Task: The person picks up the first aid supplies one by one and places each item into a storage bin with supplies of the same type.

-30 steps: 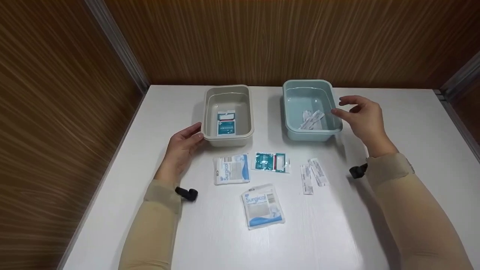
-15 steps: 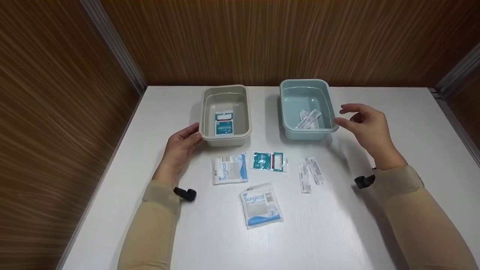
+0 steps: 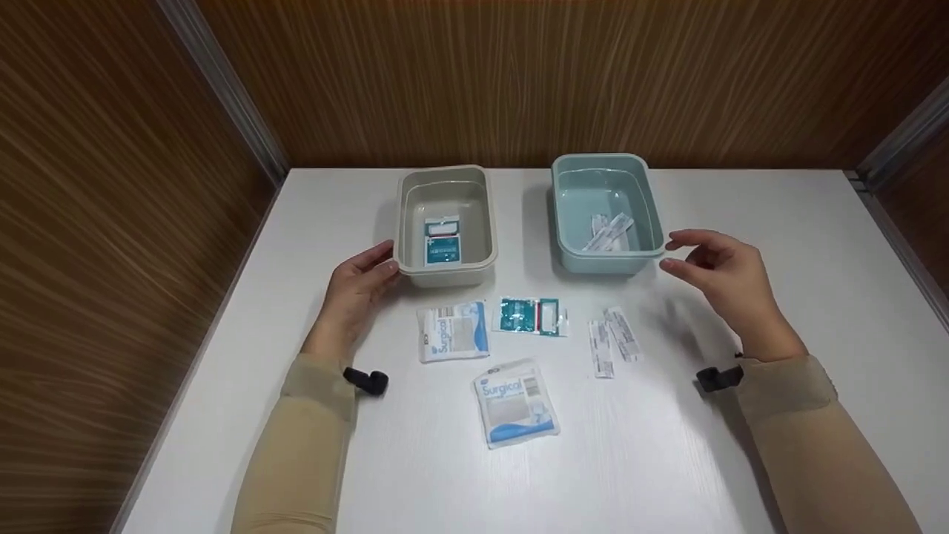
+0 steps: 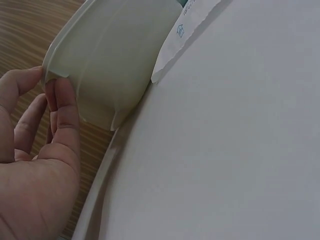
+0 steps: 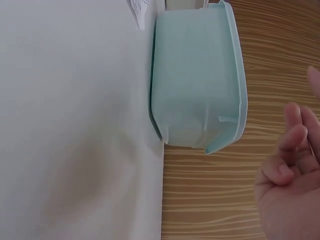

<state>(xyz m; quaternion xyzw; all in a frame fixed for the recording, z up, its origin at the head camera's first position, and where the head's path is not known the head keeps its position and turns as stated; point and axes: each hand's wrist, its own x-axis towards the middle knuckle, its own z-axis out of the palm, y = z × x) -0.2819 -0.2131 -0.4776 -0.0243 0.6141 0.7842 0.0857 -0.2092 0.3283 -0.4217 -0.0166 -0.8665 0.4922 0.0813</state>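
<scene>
My left hand (image 3: 354,293) holds the left front corner of a beige plastic bin (image 3: 448,277), its fingertips on the rim, also seen in the left wrist view. Inside that bin lies a green-and-white sachet (image 3: 442,248). My right hand (image 3: 723,285), fingers loosely bent and holding nothing, is beside the right front corner of a light blue bin (image 3: 608,262). In the right wrist view a gap separates this hand from the blue bin. Several narrow white wrapped strips (image 3: 611,233) lie crossed in the blue bin.
In front of the bins lie two white-and-blue packets printed "Surgical" (image 3: 454,334), another green-and-white sachet (image 3: 519,316) and two narrow white strips (image 3: 602,352). Both bins stand near the back of the white table (image 3: 630,460), before a wood-grain panel (image 3: 474,81).
My right hand has drawn back from over the blue bin's right rim and lowered toward its front corner. The left hand stays at the beige bin. The view has shifted slightly.
</scene>
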